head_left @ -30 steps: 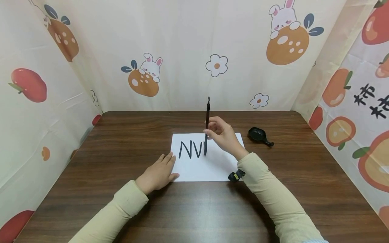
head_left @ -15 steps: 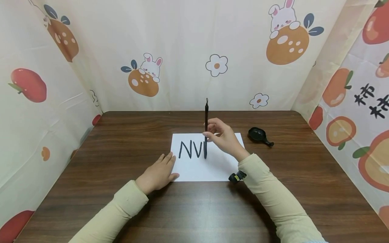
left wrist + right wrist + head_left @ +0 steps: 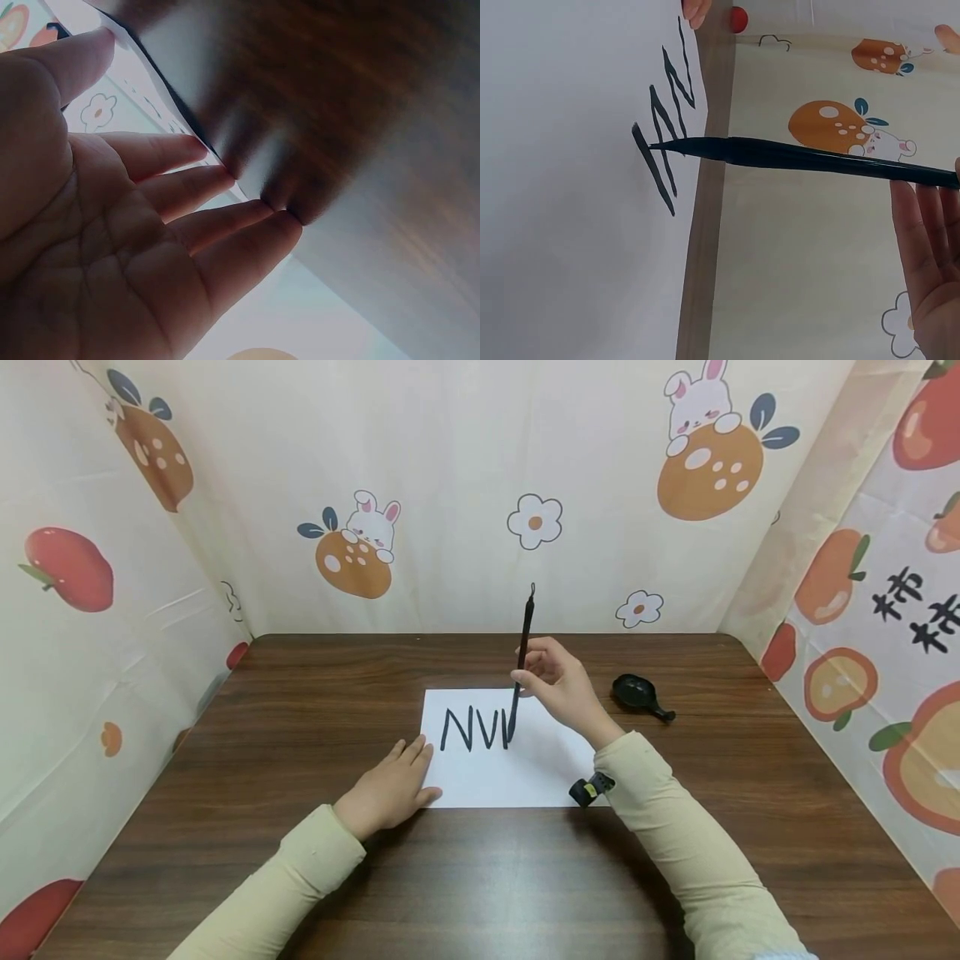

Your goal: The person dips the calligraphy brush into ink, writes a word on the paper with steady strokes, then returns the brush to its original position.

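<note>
My right hand (image 3: 558, 685) pinches a black writing brush (image 3: 523, 635) by its shaft, over a white sheet of paper (image 3: 480, 785). The brush leans slightly right at its top, and its pointed bristles (image 3: 694, 148) overlap the last stroke in the right wrist view. Black strokes (image 3: 470, 731) on the paper's upper left read N, V and an upright line. Flat at the paper's left edge lies my left hand (image 3: 390, 789), fingers (image 3: 247, 255) straight and fingertips right at the sheet.
A small black dish with a handle (image 3: 637, 693) sits on the brown wooden table (image 3: 315, 693), right of the paper. A black wrist camera (image 3: 591, 789) hangs under the right cuff. Printed curtains (image 3: 450, 460) stand behind and at both sides.
The brush first went down a little along the upright stroke, then my right hand moved up and right, tilting the brush and uncovering that stroke. My left hand has stayed in place.
</note>
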`<action>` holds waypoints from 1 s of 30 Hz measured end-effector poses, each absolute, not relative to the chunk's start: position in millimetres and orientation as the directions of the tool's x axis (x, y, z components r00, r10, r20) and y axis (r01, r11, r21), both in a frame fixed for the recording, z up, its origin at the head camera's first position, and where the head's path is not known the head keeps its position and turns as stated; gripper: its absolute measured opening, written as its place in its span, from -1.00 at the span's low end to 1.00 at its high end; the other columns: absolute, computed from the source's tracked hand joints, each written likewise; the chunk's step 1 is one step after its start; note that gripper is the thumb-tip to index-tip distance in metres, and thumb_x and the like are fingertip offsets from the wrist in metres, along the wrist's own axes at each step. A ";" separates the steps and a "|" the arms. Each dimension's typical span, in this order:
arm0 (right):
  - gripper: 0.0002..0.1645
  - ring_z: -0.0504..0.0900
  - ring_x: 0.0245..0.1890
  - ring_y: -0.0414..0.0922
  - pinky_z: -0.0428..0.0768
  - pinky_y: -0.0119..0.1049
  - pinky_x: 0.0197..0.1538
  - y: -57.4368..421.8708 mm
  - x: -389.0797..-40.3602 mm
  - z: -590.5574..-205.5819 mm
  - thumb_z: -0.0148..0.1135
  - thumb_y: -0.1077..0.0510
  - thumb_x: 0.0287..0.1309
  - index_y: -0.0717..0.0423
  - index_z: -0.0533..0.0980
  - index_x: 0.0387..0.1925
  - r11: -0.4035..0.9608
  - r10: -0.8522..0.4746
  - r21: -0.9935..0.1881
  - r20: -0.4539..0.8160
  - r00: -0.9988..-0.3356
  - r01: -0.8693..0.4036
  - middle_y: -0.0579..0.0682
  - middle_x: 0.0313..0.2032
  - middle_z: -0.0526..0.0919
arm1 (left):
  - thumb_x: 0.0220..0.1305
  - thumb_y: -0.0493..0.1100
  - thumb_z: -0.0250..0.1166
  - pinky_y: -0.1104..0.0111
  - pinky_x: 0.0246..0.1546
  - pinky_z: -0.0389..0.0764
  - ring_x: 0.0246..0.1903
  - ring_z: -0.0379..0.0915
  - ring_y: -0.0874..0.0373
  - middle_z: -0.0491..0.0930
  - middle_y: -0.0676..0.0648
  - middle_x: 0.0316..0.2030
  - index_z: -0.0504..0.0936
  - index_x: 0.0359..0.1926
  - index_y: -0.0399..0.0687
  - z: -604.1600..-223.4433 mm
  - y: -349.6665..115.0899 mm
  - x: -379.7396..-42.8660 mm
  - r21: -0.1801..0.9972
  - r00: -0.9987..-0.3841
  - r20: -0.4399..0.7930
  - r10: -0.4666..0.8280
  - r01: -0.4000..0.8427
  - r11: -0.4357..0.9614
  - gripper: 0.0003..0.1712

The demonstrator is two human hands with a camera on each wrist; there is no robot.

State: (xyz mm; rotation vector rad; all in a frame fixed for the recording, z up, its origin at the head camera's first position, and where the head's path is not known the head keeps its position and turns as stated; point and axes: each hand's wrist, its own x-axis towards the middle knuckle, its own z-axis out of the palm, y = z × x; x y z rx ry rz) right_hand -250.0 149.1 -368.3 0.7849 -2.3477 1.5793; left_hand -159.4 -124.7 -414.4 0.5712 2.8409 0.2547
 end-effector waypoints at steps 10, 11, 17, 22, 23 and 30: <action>-0.59 0.64 -0.35 0.03 0.72 -0.28 -0.22 154.2 -255.6 -366.6 0.27 0.23 0.26 0.11 0.43 0.11 0.300 -0.241 -0.801 0.462 -0.854 -0.518 0.14 -0.27 0.65 | 0.42 0.12 0.14 -0.10 0.39 0.23 0.44 0.04 -0.36 0.07 -0.33 0.48 0.18 0.45 -0.34 -416.3 -125.8 -160.5 0.205 -0.896 -0.189 0.401 0.363 0.909 -0.18; -0.60 0.64 -0.34 0.03 0.72 -0.26 -0.22 154.6 -256.0 -366.9 0.27 0.22 0.26 0.11 0.43 0.11 0.310 -0.232 -0.799 0.462 -0.856 -0.515 0.13 -0.26 0.65 | 0.41 0.12 0.14 -0.10 0.39 0.22 0.43 0.04 -0.36 0.07 -0.33 0.48 0.18 0.44 -0.34 -416.3 -125.9 -160.5 0.205 -0.896 -0.188 0.402 0.364 0.908 -0.18; -0.61 0.65 -0.25 0.04 0.73 -0.03 -0.15 155.8 -259.4 -371.3 0.26 0.24 0.27 0.12 0.42 0.10 0.308 -0.198 -0.807 0.463 -0.864 -0.503 0.13 -0.22 0.61 | 0.42 0.11 0.13 -0.08 0.43 0.16 0.43 0.03 -0.37 0.07 -0.36 0.47 0.18 0.43 -0.38 -416.7 -126.5 -160.5 0.209 -0.890 -0.181 0.419 0.382 0.900 -0.19; -0.63 0.67 -0.23 0.01 0.73 -0.09 -0.14 155.9 -261.8 -375.4 0.25 0.22 0.28 0.12 0.42 0.09 0.329 -0.172 -0.795 0.479 -0.861 -0.509 0.11 -0.22 0.59 | 0.42 0.10 0.13 -0.09 0.43 0.15 0.43 0.02 -0.38 0.07 -0.37 0.47 0.18 0.43 -0.39 -416.8 -126.8 -160.5 0.213 -0.888 -0.180 0.422 0.384 0.898 -0.19; -0.63 0.67 -0.23 0.00 0.74 -0.14 -0.14 155.9 -262.2 -376.2 0.25 0.22 0.28 0.12 0.42 0.09 0.337 -0.166 -0.791 0.484 -0.859 -0.511 0.10 -0.22 0.59 | 0.42 0.10 0.13 -0.09 0.43 0.15 0.43 0.02 -0.38 0.07 -0.37 0.47 0.18 0.43 -0.39 -416.8 -126.8 -160.5 0.213 -0.888 -0.181 0.422 0.383 0.899 -0.19; -0.65 0.63 -0.25 -0.08 0.67 -0.48 -0.17 153.5 -264.2 -380.1 0.25 0.22 0.28 0.12 0.43 0.06 0.337 -0.131 -0.779 0.517 -0.846 -0.529 0.10 -0.26 0.59 | 0.42 0.10 0.14 -0.09 0.43 0.17 0.44 0.02 -0.38 0.07 -0.36 0.47 0.18 0.43 -0.38 -416.9 -126.5 -160.5 0.214 -0.889 -0.183 0.419 0.380 0.900 -0.19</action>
